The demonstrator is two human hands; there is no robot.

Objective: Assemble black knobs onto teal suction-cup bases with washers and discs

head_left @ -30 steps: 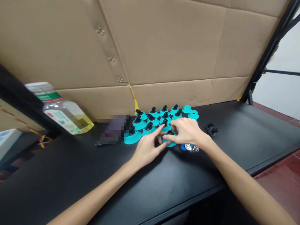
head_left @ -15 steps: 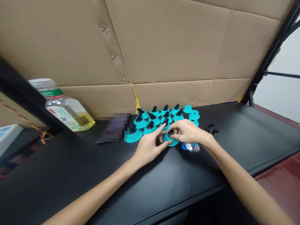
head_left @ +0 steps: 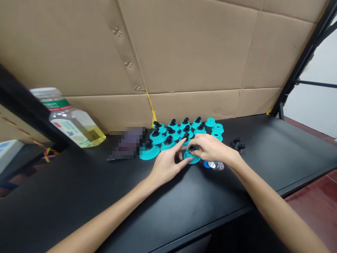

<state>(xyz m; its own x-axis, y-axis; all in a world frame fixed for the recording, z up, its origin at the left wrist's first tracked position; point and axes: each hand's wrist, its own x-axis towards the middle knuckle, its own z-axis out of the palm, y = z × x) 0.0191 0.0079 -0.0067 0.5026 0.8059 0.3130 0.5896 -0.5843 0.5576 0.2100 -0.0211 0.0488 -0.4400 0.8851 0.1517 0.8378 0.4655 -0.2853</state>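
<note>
On the black table, a turquoise cone-shaped base (head_left: 194, 160) stands between my hands, wide side down. My left hand (head_left: 168, 162) grips its rim from the left, thumb in front and fingers behind. My right hand (head_left: 207, 147) pinches a black elbow-shaped fitting (head_left: 192, 148) at the top of the base. Whether the fitting is fully seated I cannot tell. Behind my hands stand rows of turquoise bases with black elbow fittings (head_left: 168, 141). Bare turquoise bases (head_left: 210, 122) lie to their right.
Blue and clear small discs (head_left: 220, 166) lie beside my right wrist. Loose black fittings (head_left: 238, 144) are further right. A dark blurred flat object (head_left: 127, 143) and a bottle of yellow liquid (head_left: 76, 124) are at left. A cardboard wall (head_left: 197, 52) closes the back.
Both hands keep their hold on the base and the fitting. The right fingers have shifted very slightly around the fitting; the view has moved a little.
</note>
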